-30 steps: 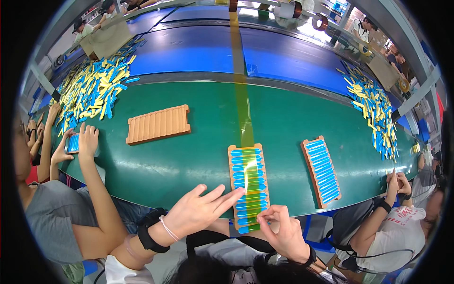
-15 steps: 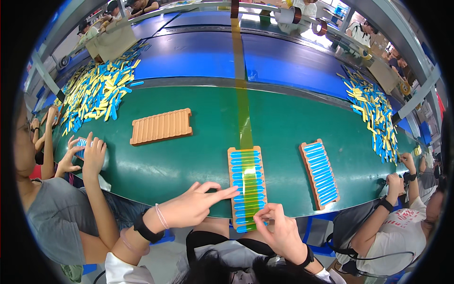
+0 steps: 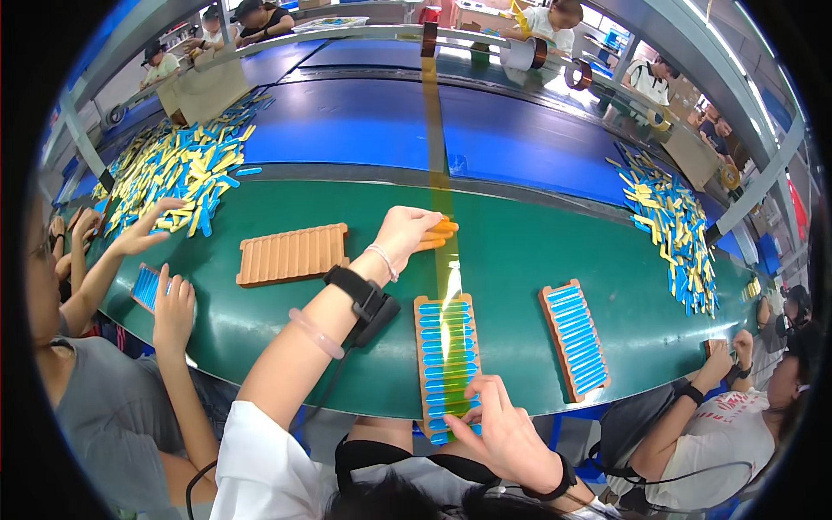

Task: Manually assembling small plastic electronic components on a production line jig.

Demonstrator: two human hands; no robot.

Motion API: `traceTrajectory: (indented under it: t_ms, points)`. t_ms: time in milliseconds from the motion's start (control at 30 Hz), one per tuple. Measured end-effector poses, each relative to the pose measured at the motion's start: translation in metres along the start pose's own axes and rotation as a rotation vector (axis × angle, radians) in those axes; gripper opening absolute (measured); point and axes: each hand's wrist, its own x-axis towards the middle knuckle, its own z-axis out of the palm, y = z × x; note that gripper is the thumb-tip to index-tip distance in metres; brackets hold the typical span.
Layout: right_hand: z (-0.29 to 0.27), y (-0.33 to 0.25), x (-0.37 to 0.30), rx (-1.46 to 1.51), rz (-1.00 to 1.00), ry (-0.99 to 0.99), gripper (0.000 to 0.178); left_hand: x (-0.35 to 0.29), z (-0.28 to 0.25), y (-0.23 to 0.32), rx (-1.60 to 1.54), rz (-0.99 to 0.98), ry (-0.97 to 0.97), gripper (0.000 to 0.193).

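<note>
A long strip of clear yellow tape (image 3: 451, 269) runs down from a roll (image 3: 429, 40) on the overhead bar, over a grooved tan tray (image 3: 419, 364) filled with blue flat sticks (image 3: 432, 357). My left hand (image 3: 409, 238) is at the tape beyond the tray's far end. Some of its fingers show orange through the tape, lying under it, with the rest at its left edge, so the strip seems caught between them. At the tray's near right side, my right hand (image 3: 504, 431) has its thumb on the tape and its fingers bent against the tray's edge.
Another filled tray (image 3: 575, 340) lies to the right, and a tan tray (image 3: 293, 254) with bare grooves at the left. Piles of blue and yellow sticks (image 3: 178, 178) flank the green table (image 3: 364, 196). Co-workers sit close on both sides.
My left hand has left the tray's left side and moved up the tape, past the far end. My right hand stays at the near end. The left co-worker's hand has moved toward the stick pile.
</note>
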Motion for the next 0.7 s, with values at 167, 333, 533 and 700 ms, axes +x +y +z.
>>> traceTrajectory:
  t_ms: [167, 333, 533, 700]
  points:
    - [-0.013, -0.003, 0.022, -0.055, -0.046, -0.005, 0.037, -0.012, 0.011, -0.003, 0.333, 0.366, 0.123, 0.023]
    - [-0.021, 0.002, 0.067, -0.113, -0.075, 0.017, 0.031, -0.019, 0.01, -0.007, 0.49, 0.481, 0.232, 0.024]
    - [-0.029, 0.0, 0.121, -0.172, -0.095, 0.059, 0.027, -0.032, 0.009, -0.007, 0.567, 0.414, 0.224, 0.021]
    - [-0.035, 0.011, 0.135, -0.184, -0.051, 0.065, 0.025, -0.026, 0.01, -0.009, 0.591, 0.45, 0.271, 0.023]
